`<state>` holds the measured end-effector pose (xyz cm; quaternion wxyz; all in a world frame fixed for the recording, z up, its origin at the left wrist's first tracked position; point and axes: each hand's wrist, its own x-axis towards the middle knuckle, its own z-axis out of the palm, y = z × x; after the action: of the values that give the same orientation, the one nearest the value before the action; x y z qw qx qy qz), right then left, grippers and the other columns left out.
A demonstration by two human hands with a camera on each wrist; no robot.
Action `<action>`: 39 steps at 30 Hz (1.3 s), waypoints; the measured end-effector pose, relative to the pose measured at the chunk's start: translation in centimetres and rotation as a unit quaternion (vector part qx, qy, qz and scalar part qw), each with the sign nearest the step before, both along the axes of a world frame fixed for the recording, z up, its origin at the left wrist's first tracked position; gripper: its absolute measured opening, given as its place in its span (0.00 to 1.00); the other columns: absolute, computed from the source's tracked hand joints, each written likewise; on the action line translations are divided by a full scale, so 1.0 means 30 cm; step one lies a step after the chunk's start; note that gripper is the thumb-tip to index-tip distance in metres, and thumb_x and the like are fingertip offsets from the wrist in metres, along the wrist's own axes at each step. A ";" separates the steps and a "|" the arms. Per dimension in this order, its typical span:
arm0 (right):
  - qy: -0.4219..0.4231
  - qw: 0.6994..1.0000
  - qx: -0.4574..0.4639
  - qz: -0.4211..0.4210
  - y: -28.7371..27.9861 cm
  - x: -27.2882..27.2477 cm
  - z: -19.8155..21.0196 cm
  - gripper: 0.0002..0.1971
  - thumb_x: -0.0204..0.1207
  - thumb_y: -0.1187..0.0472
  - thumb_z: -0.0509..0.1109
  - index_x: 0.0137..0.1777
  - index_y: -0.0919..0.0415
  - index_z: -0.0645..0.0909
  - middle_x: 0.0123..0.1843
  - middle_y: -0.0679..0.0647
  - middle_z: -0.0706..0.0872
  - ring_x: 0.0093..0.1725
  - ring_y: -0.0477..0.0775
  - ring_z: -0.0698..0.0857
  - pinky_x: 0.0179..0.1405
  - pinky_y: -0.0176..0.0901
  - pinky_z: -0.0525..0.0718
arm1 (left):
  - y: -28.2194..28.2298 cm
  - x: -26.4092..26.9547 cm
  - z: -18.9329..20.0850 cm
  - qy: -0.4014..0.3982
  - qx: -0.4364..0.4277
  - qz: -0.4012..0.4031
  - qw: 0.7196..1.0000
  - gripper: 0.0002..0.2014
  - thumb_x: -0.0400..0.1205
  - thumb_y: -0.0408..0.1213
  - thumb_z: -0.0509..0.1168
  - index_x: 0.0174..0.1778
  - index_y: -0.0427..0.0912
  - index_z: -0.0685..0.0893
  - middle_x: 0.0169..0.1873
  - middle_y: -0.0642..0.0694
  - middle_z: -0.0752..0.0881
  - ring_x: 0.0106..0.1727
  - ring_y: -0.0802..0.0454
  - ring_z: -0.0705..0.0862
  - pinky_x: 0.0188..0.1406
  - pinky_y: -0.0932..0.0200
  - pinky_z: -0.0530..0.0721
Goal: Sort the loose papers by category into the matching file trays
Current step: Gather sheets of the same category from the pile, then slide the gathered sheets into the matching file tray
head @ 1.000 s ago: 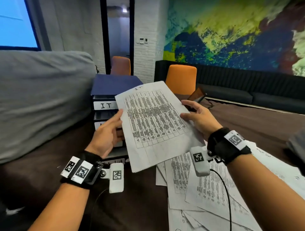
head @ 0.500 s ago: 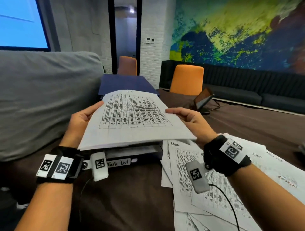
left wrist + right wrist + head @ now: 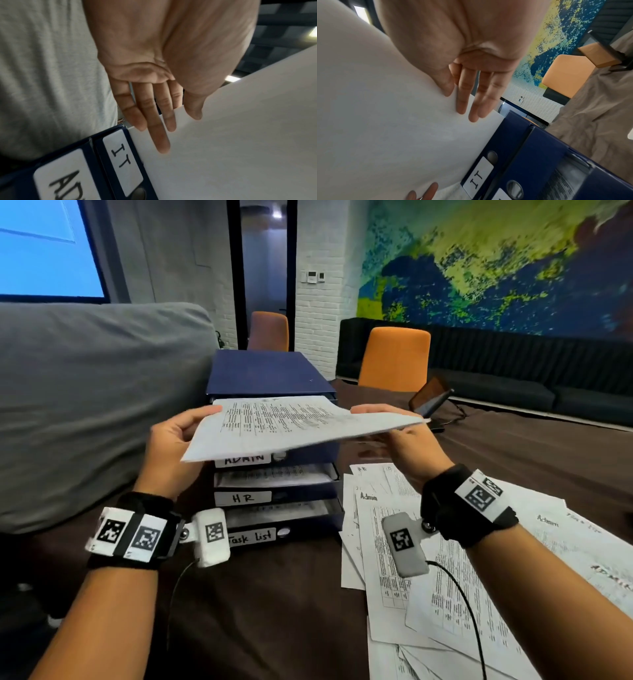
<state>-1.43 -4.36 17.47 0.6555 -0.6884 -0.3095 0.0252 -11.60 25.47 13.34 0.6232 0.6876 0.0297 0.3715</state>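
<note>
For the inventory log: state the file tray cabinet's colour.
Dark blue file tray cabinet, clearest in the head view.

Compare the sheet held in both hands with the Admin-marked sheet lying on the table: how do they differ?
The held sheet is in the air, nearly level, its far edge at the top IT tray; the Admin sheet lies flat among loose papers. The left hand and right hand grip the first; nothing touches the second. Both carry printed tables.

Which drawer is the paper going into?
The top one, the IT tray. The paper held by both hands has its far edge at that slot, above the ADMIN, HR and Task list trays.
</note>
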 end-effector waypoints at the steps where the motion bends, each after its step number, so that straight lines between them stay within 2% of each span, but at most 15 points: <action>1: -0.002 1.000 -0.002 0.003 0.004 0.002 0.009 0.10 0.86 0.66 0.64 0.55 0.54 0.86 0.47 0.52 0.93 0.47 0.53 0.93 0.43 0.49 0.90 | 0.001 0.006 0.012 0.006 0.020 0.011 1.000 0.18 0.79 0.19 0.69 0.52 0.49 0.91 0.41 0.58 0.93 0.41 0.62 0.89 0.41 0.69 0.87; 4: 0.011 1.000 -0.008 -0.004 0.021 0.011 0.039 0.09 0.88 0.61 0.62 0.56 0.54 0.85 0.52 0.51 0.93 0.46 0.52 0.92 0.37 0.43 0.89 | -0.010 0.023 0.061 -0.004 0.025 0.029 0.999 0.13 0.84 0.22 0.66 0.50 0.45 0.88 0.34 0.57 0.91 0.30 0.62 0.89 0.27 0.72 0.83; 7: 0.014 0.999 -0.024 -0.034 0.077 0.049 0.084 0.11 0.88 0.60 0.61 0.60 0.60 0.84 0.56 0.54 0.92 0.41 0.50 0.91 0.35 0.42 0.88 | 0.021 0.079 0.107 0.030 0.027 0.032 0.999 0.07 0.87 0.37 0.66 0.46 0.51 0.87 0.45 0.51 0.92 0.29 0.59 0.89 0.21 0.68 0.81; 9: 0.038 0.997 -0.043 -0.047 0.135 0.092 0.112 0.10 0.89 0.59 0.60 0.57 0.58 0.83 0.59 0.57 0.90 0.38 0.51 0.89 0.35 0.43 0.86 | 0.047 0.138 0.125 0.082 0.036 0.049 0.995 0.06 0.88 0.43 0.64 0.51 0.50 0.87 0.50 0.47 0.92 0.25 0.56 0.88 0.16 0.67 0.77; 10: 0.059 0.995 -0.061 -0.054 0.163 0.112 0.119 0.08 0.89 0.59 0.59 0.56 0.56 0.81 0.61 0.57 0.89 0.38 0.52 0.89 0.36 0.43 0.85 | 0.048 0.163 0.133 0.109 0.037 0.055 0.992 0.09 0.89 0.43 0.63 0.61 0.50 0.85 0.48 0.46 0.92 0.22 0.55 0.86 0.15 0.67 0.76; 12: 0.109 0.986 -0.106 -0.073 0.205 0.136 0.110 0.07 0.88 0.64 0.59 0.61 0.56 0.76 0.63 0.59 0.87 0.37 0.55 0.87 0.32 0.43 0.84 | 0.045 0.201 0.125 0.152 0.023 0.067 0.986 0.25 0.89 0.38 0.62 0.83 0.48 0.68 0.44 0.45 0.90 0.19 0.54 0.83 0.12 0.65 0.75; 14: 0.140 0.976 -0.141 -0.087 0.224 0.145 0.074 0.16 0.86 0.70 0.59 0.71 0.57 0.70 0.59 0.60 0.86 0.36 0.56 0.86 0.26 0.41 0.84 | 0.033 0.207 0.091 0.177 0.000 0.077 0.981 0.37 0.87 0.33 0.64 0.88 0.49 0.50 0.43 0.44 0.90 0.18 0.55 0.83 0.14 0.63 0.78; 16: 0.133 0.970 -0.187 -0.084 0.223 0.146 0.015 0.25 0.85 0.71 0.61 0.79 0.59 0.63 0.59 0.61 0.83 0.40 0.59 0.87 0.27 0.43 0.86 | 0.013 0.198 0.046 0.178 0.000 0.074 0.981 0.42 0.85 0.31 0.66 0.88 0.49 0.45 0.42 0.44 0.90 0.19 0.56 0.84 0.18 0.62 0.82; 20: 0.134 0.964 -0.201 -0.109 0.214 0.161 -0.085 0.37 0.81 0.68 0.69 0.85 0.56 0.55 0.75 0.66 0.76 0.55 0.66 0.89 0.22 0.39 0.86 | -0.028 0.185 -0.017 0.162 -0.006 0.078 0.984 0.45 0.82 0.28 0.71 0.87 0.52 0.51 0.43 0.43 0.90 0.21 0.57 0.85 0.20 0.63 0.84; 23: 0.054 0.964 -0.228 -0.129 0.223 0.161 -0.110 0.34 0.78 0.63 0.74 0.81 0.56 0.63 0.69 0.61 0.80 0.59 0.64 0.88 0.40 0.46 0.90 | -0.050 0.195 -0.042 0.125 0.023 0.125 0.984 0.40 0.79 0.31 0.74 0.84 0.48 0.62 0.35 0.49 0.88 0.26 0.57 0.85 0.31 0.59 0.87; 25: 0.007 0.960 -0.246 -0.132 0.239 0.153 -0.109 0.31 0.76 0.59 0.75 0.78 0.55 0.69 0.61 0.54 0.82 0.59 0.63 0.88 0.57 0.57 0.89 | -0.068 0.209 -0.042 0.068 0.079 0.197 0.975 0.27 0.77 0.33 0.75 0.72 0.45 0.76 0.28 0.52 0.84 0.28 0.55 0.82 0.45 0.55 0.87; 28: -0.015 0.959 -0.258 -0.119 0.268 0.138 -0.097 0.27 0.75 0.56 0.76 0.73 0.54 0.74 0.57 0.54 0.86 0.55 0.60 0.89 0.61 0.60 0.87 | -0.104 0.227 -0.028 0.012 0.138 0.233 0.963 0.10 0.76 0.36 0.73 0.51 0.48 0.85 0.26 0.55 0.81 0.29 0.54 0.80 0.47 0.51 0.87; 32: -0.039 0.956 -0.270 -0.112 0.274 0.123 -0.111 0.23 0.76 0.54 0.76 0.69 0.54 0.78 0.57 0.56 0.89 0.53 0.58 0.90 0.61 0.56 0.87 | -0.179 0.249 -0.030 0.031 0.139 0.160 0.977 0.02 0.79 0.35 0.72 0.44 0.46 0.88 0.32 0.53 0.85 0.32 0.53 0.85 0.42 0.54 0.88; 35: -0.037 0.948 -0.288 -0.127 0.218 0.114 -0.142 0.21 0.76 0.53 0.76 0.68 0.54 0.80 0.55 0.54 0.89 0.54 0.56 0.88 0.60 0.50 0.85 | -0.263 0.269 -0.077 0.074 0.126 0.074 0.987 0.03 0.80 0.34 0.71 0.43 0.46 0.89 0.35 0.47 0.89 0.36 0.43 0.90 0.40 0.52 0.90; 39: 0.011 0.949 -0.277 -0.150 0.088 0.114 -0.202 0.19 0.74 0.54 0.76 0.64 0.54 0.82 0.55 0.56 0.90 0.53 0.59 0.90 0.54 0.54 0.88 | -0.419 0.295 -0.150 0.127 0.106 -0.023 0.986 0.05 0.81 0.32 0.71 0.42 0.46 0.88 0.35 0.42 0.90 0.31 0.45 0.90 0.34 0.57 0.87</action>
<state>1.99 -1.71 11.42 0.4390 -0.8809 -0.1760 0.0189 -2.75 12.89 8.85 0.5466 0.7917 0.0527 0.2678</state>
